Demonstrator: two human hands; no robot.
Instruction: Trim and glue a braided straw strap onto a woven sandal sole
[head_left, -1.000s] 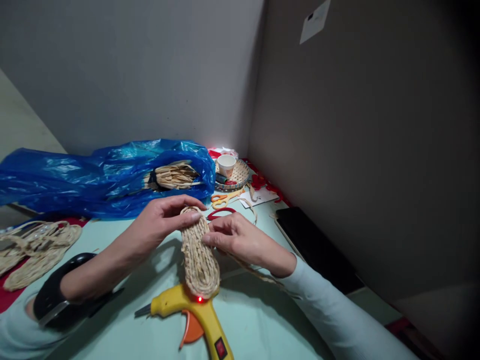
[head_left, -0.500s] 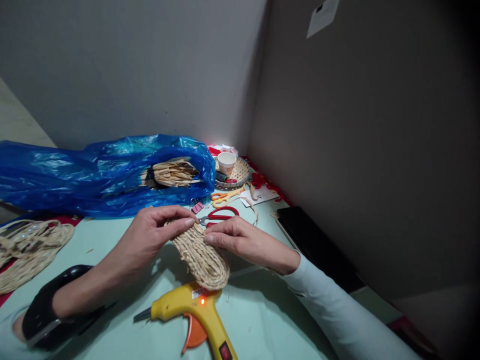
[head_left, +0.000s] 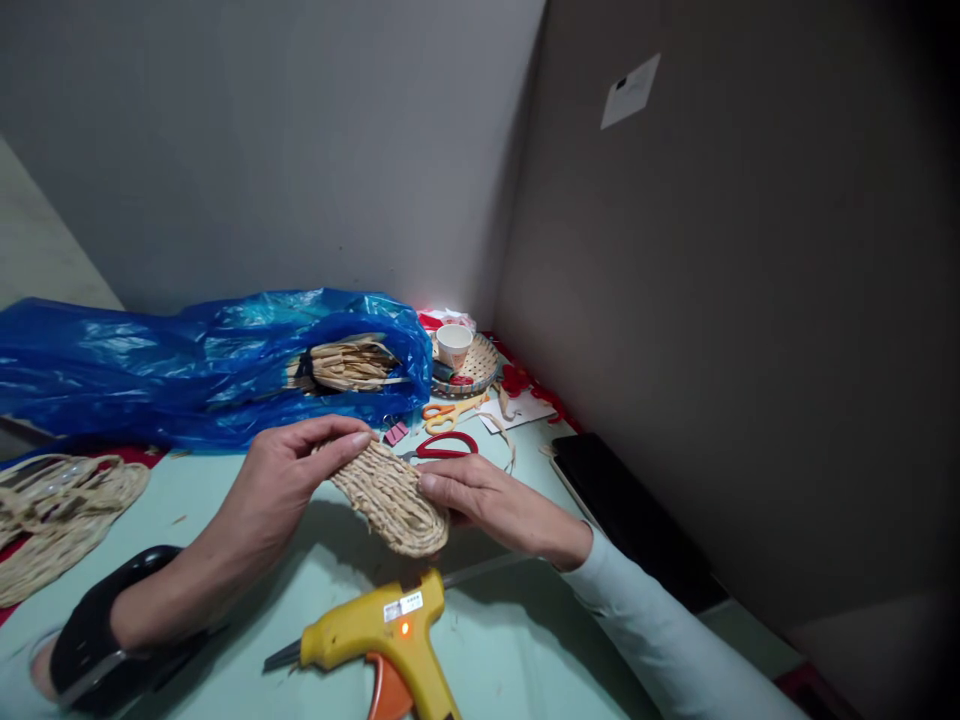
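Note:
A small oval sole woven of straw braid [head_left: 390, 497] is held just above the pale green table [head_left: 517, 640], tilted with its far end to the left. My left hand [head_left: 289, 477] pinches that far left end between thumb and fingers. My right hand [head_left: 480, 497] grips the sole's right edge near its rounded near end. A yellow hot glue gun [head_left: 382, 633] with a lit orange lamp lies on the table just in front of the sole, nozzle pointing left.
A blue plastic bag [head_left: 187, 365] holding straw strips [head_left: 349, 363] lies behind. Red scissors [head_left: 442, 447], orange scissors [head_left: 450, 408], a pink clip [head_left: 394, 432], a woven tray [head_left: 484, 360] with a paper cup [head_left: 454, 345], braided straw pieces [head_left: 60, 510] and a black tablet [head_left: 622, 510] surround the hands.
The sole has turned from pointing straight away to lying slanted to the left and has lifted off the glue gun. Both hands shifted with it; the view moved down slightly.

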